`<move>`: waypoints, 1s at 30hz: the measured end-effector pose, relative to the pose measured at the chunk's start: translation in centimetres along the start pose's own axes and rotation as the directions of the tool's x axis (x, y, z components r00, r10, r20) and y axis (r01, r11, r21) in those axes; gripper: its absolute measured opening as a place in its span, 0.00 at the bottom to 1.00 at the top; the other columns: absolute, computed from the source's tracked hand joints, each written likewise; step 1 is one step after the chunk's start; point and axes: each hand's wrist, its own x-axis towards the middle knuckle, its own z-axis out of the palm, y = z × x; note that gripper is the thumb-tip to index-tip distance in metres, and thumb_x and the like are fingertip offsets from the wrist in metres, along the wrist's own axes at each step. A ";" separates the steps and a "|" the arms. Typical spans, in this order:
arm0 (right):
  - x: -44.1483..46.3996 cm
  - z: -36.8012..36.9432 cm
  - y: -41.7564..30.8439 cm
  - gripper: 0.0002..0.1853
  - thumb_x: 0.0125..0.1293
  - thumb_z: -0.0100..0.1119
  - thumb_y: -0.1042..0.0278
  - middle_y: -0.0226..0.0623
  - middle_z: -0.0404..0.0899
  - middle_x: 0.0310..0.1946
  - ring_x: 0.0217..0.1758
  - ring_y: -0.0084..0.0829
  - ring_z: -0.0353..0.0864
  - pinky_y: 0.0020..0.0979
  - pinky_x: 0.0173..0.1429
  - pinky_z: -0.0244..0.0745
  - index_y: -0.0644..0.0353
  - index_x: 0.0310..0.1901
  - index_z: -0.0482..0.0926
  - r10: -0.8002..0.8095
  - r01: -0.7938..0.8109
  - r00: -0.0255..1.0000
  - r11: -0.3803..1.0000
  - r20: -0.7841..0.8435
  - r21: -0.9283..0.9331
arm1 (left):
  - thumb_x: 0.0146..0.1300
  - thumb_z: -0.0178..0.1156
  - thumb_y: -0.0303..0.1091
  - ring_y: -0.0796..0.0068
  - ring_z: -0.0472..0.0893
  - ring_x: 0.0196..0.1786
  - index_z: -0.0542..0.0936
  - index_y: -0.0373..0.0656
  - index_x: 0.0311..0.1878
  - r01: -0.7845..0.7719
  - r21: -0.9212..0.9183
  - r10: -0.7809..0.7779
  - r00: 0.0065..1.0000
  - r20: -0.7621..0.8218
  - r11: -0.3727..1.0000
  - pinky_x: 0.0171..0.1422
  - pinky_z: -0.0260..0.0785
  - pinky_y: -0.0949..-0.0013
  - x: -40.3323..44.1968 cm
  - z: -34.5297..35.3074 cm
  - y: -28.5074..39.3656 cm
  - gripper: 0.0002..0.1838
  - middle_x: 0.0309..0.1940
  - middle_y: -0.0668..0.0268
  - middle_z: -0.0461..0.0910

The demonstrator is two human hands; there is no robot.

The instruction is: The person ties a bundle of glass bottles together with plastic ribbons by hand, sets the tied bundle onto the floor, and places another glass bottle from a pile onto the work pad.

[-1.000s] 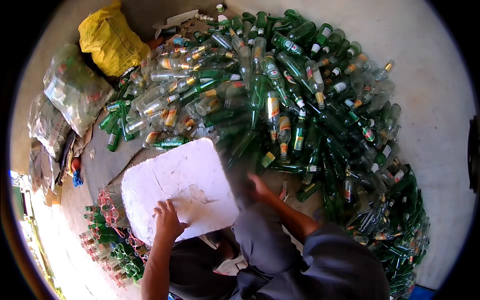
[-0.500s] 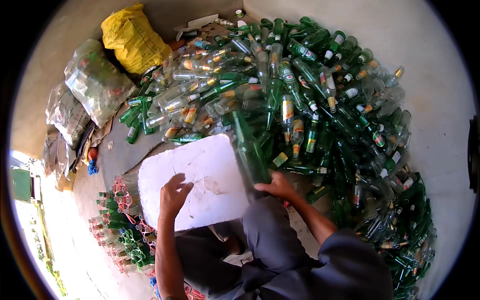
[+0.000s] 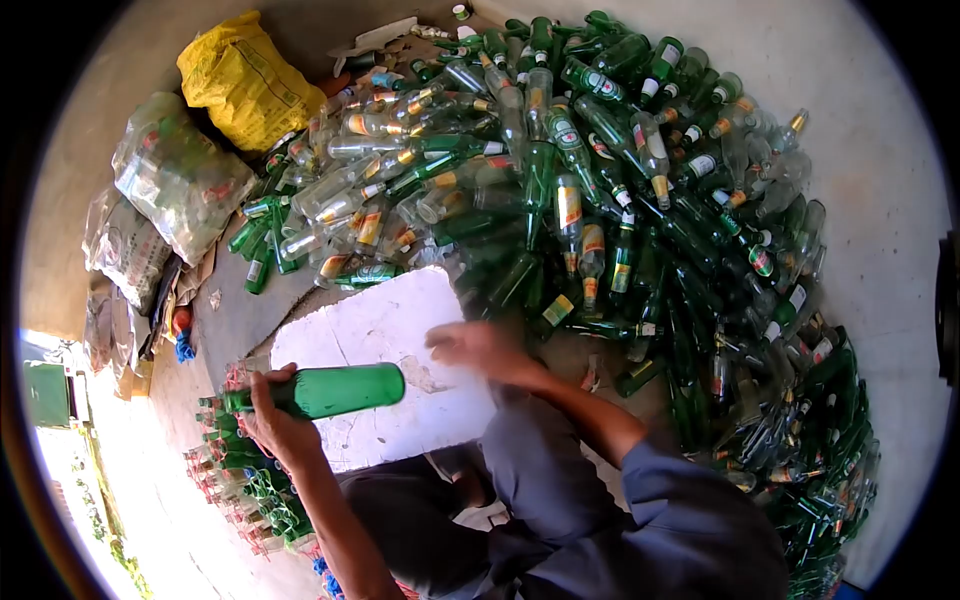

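Observation:
My left hand (image 3: 280,420) is closed around the neck end of a green glass bottle (image 3: 350,390). The bottle lies sideways above the white foam board (image 3: 400,310), its neck to the left and its base to the right. Over the board's right side is my right hand (image 3: 485,350), smeared by motion, apart from the bottle's base. I cannot make out its fingers clearly. The board rests by my knees and has cracks and a brownish worn patch.
A big heap of green and clear bottles (image 3: 570,215) spreads behind and to the right. Bundled bottles tied with red and green string (image 3: 250,490) stand at the left. Farther back are a yellow sack (image 3: 250,85) and a clear plastic bag (image 3: 180,175) against the wall.
The green bottle has passed from my right hand to my left, moving left across the board and turning sideways. My right hand has shifted left over the board.

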 end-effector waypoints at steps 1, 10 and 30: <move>-0.1 -0.9 1.5 0.18 0.69 0.63 0.65 0.38 0.86 0.45 0.40 0.26 0.85 0.28 0.44 0.80 0.67 0.56 0.80 0.028 -0.003 0.986 0.988 -0.165 0.153 | 0.73 0.58 0.40 0.64 0.85 0.40 0.79 0.34 0.34 -0.042 0.017 0.042 0.998 -0.042 0.999 0.49 0.78 0.61 0.2 -0.3 0.2 0.17 0.32 0.56 0.84; -3.6 -8.0 19.1 0.10 0.69 0.59 0.67 0.34 0.84 0.33 0.31 0.25 0.81 0.27 0.35 0.75 0.66 0.41 0.85 0.432 -0.476 0.722 0.877 -0.541 0.065 | 0.69 0.63 0.37 0.77 0.80 0.44 0.81 0.40 0.39 -0.081 0.209 0.082 0.997 0.006 0.975 0.54 0.72 0.71 2.3 0.1 -3.8 0.10 0.43 0.62 0.85; 6.4 -11.6 30.7 0.09 0.65 0.70 0.60 0.30 0.76 0.25 0.29 0.27 0.77 0.29 0.33 0.74 0.55 0.33 0.82 0.840 -0.520 0.419 0.533 -0.345 0.668 | 0.67 0.65 0.35 0.78 0.77 0.38 0.81 0.39 0.41 -0.036 0.327 0.052 0.998 -0.037 0.944 0.48 0.71 0.72 3.4 1.7 -4.9 0.09 0.36 0.67 0.81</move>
